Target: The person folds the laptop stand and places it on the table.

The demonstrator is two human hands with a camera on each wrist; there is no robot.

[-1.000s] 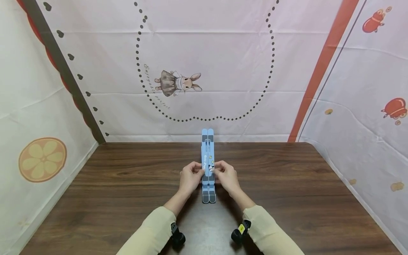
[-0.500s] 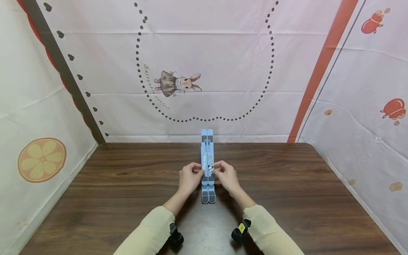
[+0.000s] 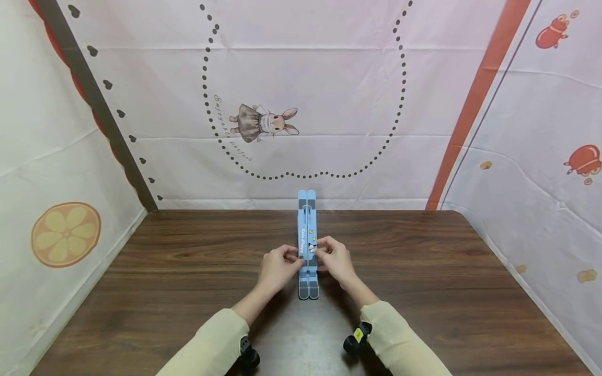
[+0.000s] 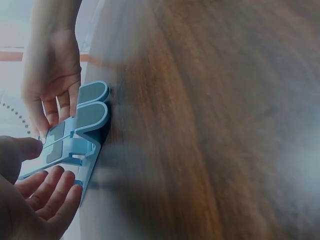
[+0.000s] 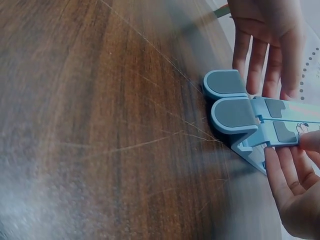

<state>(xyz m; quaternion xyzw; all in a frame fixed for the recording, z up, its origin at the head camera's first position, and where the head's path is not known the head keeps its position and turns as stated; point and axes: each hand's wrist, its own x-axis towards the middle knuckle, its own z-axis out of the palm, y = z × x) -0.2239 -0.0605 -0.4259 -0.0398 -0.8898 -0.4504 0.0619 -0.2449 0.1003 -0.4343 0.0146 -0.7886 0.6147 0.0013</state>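
Head view, white-lettered blue stand (image 3: 304,235), backdrop (image 3: 338,94) reading "Enjoyable perfect"

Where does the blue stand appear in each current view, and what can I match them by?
Head: blue stand just right of centre, in the lower half.
Left wrist: blue stand on the left side, around mid-height.
Right wrist: blue stand on the right side, around mid-height.
Shared landmark: the grey pads on its rounded near ends.

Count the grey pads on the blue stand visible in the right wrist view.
4: upper lip pad, lower lip pad, upper bar pad, lower bar pad. The right edge cuts off the blue stand, so others may be out of view.
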